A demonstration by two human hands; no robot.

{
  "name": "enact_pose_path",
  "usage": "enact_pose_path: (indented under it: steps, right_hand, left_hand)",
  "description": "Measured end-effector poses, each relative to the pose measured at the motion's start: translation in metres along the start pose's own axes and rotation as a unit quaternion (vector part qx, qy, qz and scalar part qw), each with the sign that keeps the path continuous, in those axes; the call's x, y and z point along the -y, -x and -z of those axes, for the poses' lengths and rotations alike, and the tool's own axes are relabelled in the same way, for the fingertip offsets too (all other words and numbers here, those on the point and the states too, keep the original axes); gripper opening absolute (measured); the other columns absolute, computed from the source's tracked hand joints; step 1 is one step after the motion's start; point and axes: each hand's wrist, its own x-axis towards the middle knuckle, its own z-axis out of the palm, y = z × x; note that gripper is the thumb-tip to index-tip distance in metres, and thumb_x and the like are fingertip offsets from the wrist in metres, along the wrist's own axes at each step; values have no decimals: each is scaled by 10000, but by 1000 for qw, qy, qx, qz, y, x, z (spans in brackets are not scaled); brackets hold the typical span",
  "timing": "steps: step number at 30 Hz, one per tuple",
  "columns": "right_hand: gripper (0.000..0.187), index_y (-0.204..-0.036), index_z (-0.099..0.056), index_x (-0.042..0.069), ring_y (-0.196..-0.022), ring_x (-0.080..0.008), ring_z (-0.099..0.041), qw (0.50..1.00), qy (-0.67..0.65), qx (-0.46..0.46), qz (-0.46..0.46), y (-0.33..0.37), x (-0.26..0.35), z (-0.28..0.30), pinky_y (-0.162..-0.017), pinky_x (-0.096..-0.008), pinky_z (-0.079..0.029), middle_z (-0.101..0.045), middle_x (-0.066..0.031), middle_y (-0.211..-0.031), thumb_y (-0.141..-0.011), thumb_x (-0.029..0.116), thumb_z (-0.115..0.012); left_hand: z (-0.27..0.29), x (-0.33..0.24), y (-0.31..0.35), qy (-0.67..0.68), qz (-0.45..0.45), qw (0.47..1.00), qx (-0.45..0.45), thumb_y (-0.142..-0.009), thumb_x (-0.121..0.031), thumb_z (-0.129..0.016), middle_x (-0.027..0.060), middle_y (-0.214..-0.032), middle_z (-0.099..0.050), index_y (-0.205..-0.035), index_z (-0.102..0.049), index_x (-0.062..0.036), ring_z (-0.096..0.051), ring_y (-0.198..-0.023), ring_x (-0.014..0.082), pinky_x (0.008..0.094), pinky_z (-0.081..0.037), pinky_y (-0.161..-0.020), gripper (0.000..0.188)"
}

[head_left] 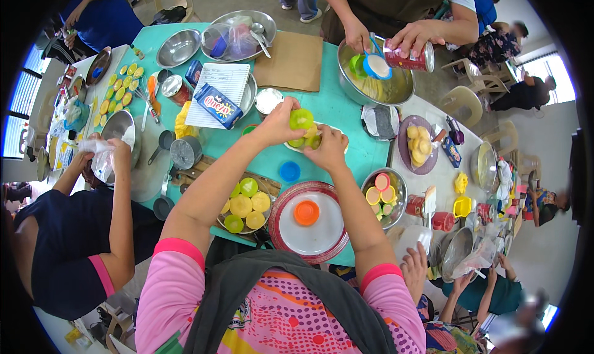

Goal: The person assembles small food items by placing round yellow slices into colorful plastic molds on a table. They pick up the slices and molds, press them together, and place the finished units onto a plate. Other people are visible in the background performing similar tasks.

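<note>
Over the middle of the turquoise table, my left hand (276,130) is closed on a translucent yellow-green moulding cup (301,119). My right hand (328,147) is beside it, fingers curled down over a small white-rimmed dish (338,132) that has more green cups in it. Whether those fingers grip the dish or a cup is hidden. Close in front of me, an orange cup (306,212) stands on a white plate with a red patterned rim (282,230). To its left, a round tray bears several filled yellow and green cups (241,204). A blue cup (289,171) stands between my forearms.
Across the table a person pours from a red can (408,57) over a large metal bowl (401,95). A bowl of coloured cups (401,213) stands right. A blue cheese box (218,106), an opened can (269,100) and brown cardboard (288,60) lie beyond. Another person works at left.
</note>
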Motion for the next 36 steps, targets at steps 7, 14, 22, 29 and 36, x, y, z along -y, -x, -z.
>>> enact_pose_path:
  steps: [7,14,22,29,36]
  right_hand:
    - [569,-1195,-499,62,-964,-247,-580,940,-321,15,-112,-1,-24,15,-895,-388,-438,-611,-116,-1037,-684,170,-727]
    - [493,-1160,-515,18,-913,-210,-603,931,-333,-96,-117,-8,-50,50,-815,-346,-512,-597,-123,-1038,-718,107,-713]
    - [515,-1142,-550,23,-1018,-356,-542,986,-143,-57,-67,43,-24,51,-885,-408,-476,-511,-199,-1104,-656,61,-714]
    - [498,-1143,-546,18,-1071,-376,-517,983,-180,28,-27,60,7,37,-918,-410,-465,-495,-198,-1131,-667,34,-691]
    - [488,-1140,-558,23,-1076,-376,-511,983,-126,122,-50,122,12,52,-930,-414,-454,-506,-201,-1119,-670,34,-686]
  left_hand:
    - [-7,5,3,16,-14,1000,-5,-677,-195,-795,207,-1093,-528,-1131,-395,-37,-535,-1045,358,414,-457,-907,625]
    - [-5,0,3,39,17,999,2,-698,-193,-791,192,-1103,-533,-1118,-393,-36,-558,-1036,330,394,-470,-904,599]
    - [1,-9,6,62,5,998,0,-727,-110,-773,139,-1077,-555,-1137,-373,-12,-580,-1022,239,347,-470,-898,581]
    - [4,-12,8,72,1,997,10,-741,-103,-764,146,-1089,-553,-1151,-352,-4,-581,-1028,236,349,-474,-905,590]
    - [10,-8,16,73,0,997,6,-757,-97,-758,153,-1098,-553,-1149,-344,0,-589,-1022,233,346,-485,-903,578]
